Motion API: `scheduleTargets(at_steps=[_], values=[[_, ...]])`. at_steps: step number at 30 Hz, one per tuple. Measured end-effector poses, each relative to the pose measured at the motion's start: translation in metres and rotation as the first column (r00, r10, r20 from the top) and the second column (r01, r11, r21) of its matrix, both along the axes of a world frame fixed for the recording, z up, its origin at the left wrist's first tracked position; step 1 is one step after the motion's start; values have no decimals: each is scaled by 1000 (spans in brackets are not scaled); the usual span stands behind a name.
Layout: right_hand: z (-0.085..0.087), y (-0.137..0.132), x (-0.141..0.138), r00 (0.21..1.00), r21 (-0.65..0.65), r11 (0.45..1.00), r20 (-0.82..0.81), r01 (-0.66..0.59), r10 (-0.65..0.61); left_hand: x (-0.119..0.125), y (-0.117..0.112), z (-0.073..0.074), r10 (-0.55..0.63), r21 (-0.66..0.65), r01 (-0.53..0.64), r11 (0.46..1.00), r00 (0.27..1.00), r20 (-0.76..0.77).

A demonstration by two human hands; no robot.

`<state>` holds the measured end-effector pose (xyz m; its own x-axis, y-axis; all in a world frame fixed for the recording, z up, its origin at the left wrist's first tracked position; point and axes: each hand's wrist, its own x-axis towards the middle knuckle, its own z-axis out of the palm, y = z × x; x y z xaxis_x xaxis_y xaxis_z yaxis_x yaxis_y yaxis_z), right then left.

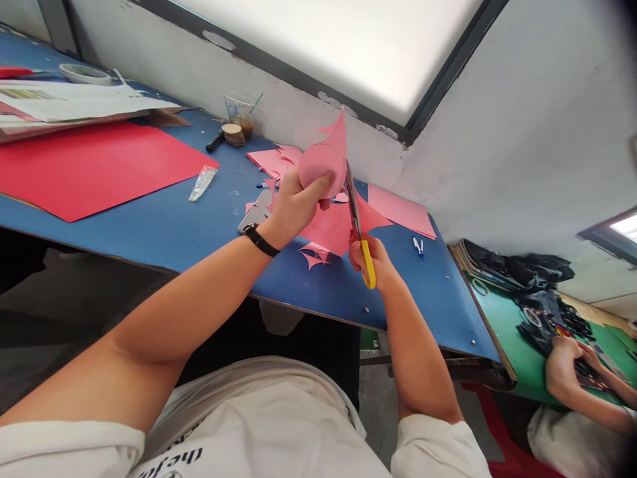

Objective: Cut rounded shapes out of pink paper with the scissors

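Head view shows scissors at pink paper's edge, wall beyond

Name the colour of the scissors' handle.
The handle of the scissors is yellow, as seen in the head view.

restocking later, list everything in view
table: one, blue, centre
second table: one, green, right
scissors: one, yellow handles, centre
held paper: count unclear, pink, centre
paper scraps: several, pink, centre
paper stack: one, pink, table's right
large sheet: one, red, left
printed sheets: several, white, left
tape roll: one, white, left
plastic sleeve: one, clear, left
cup: one, clear, back edge
round block: one, tan, beside cup
phone-like item: one, grey, centre
bags: several, black, second table
windows: two, white, top and right
co-worker's hands: two, right
wristband: one, black, left wrist
left hand: one, bare, holding paper
right hand: one, bare, holding scissors
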<state>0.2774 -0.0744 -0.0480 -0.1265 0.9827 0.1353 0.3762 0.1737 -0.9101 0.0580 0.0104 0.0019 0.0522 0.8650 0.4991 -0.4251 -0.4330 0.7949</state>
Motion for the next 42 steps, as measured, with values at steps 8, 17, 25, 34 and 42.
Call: scheduleTargets(at_steps=[8, 17, 25, 34, 42], values=[[-2, -1, 2, 1000, -10, 1000, -16, -9, 9, -2, -3, 1, 84, 17, -83, 996, 995, -52], [0, -3, -2, 999, -81, 996, -43, 21, -25, -3, -7, 3, 60, 33, -58, 998, 997, -58], [7, -7, -4, 997, -93, 996, -71, -10, 3, -3, -7, 3, -26, 15, 27, 1000, 999, -40], [8, -7, -8, 999, -61, 998, -51, -8, 5, -3, -7, 2, 13, 19, -12, 1000, 998, -56], [8, -7, -5, 1000, -49, 999, -7, 3, -3, -1, -7, 4, -21, -10, 21, 1000, 999, -34]])
